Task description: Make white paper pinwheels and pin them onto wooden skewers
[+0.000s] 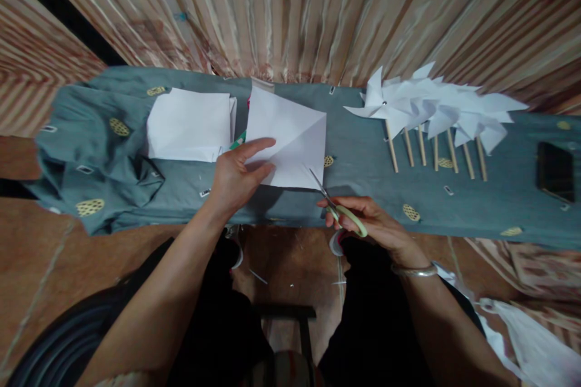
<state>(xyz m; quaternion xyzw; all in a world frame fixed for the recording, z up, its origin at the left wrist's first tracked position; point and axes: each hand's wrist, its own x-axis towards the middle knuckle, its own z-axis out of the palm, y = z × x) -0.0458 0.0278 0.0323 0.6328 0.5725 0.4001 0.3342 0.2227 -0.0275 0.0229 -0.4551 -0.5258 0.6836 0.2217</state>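
- Left hand (236, 176) pinches creased paper square (290, 136) at near edge, mid worktop (363, 205).
- Right hand (367, 221) closed on scissors (338, 205); blades slightly apart at bottom-right corner.
- We'd cut along crease w/ paper taut, stopping short of ctr.

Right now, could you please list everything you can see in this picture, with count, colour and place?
creased paper square: one, white, middle of the bench, under the left fingertips
scissors: one pair, green handles, blades at the square's lower right corner
paper stack: one pile, white, left of the square
pinwheels: about six, white on wooden sticks, in a row to the right
phone: one, black, far right
cloth: one, grey-green with yellow ovals, covering the bench
curtain: striped beige, behind
bangle: one, silver, right wrist
left hand: grip on the square's edge
right hand: grip on the scissors
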